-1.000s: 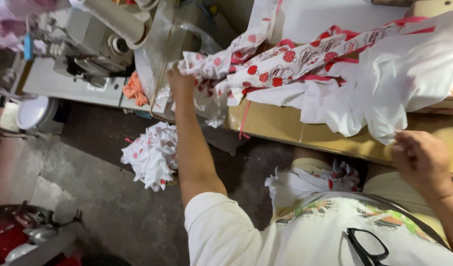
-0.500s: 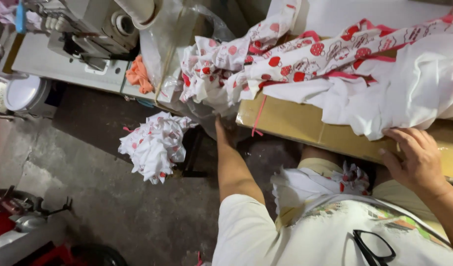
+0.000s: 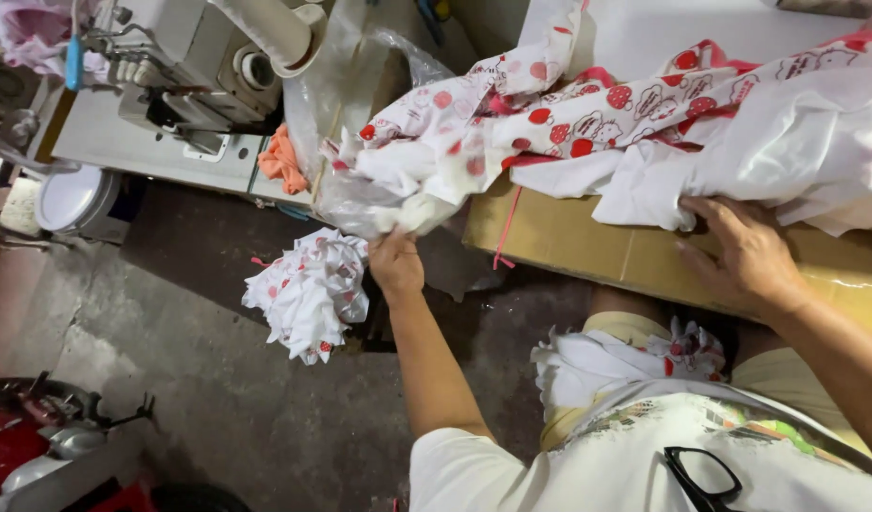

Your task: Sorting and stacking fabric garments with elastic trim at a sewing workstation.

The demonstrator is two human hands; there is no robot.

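Fabric (image 3: 587,123) was white with red print; tabletop (image 3: 587,242) was brown cardboard; rag (image 3: 282,161) orange; floor (image 3: 199,379) grey.

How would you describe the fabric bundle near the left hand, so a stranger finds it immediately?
Start at the grey sewing machine on its table, then look down toward the concrete floor. Beside the left hand is a crumpled bundle, white with red prints, separate from the fabric on the cardboard.

The left hand (image 3: 396,263) has its fingers buried in the blurred end of a white cloth with red print (image 3: 512,123), so its grip cannot be told. The cloth and the cardboard sheet (image 3: 587,242) on the desk run off the right edge. The right hand (image 3: 744,248) hides its palm flat against the cardboard, and the sewing machine (image 3: 194,66) is cut by the top edge.
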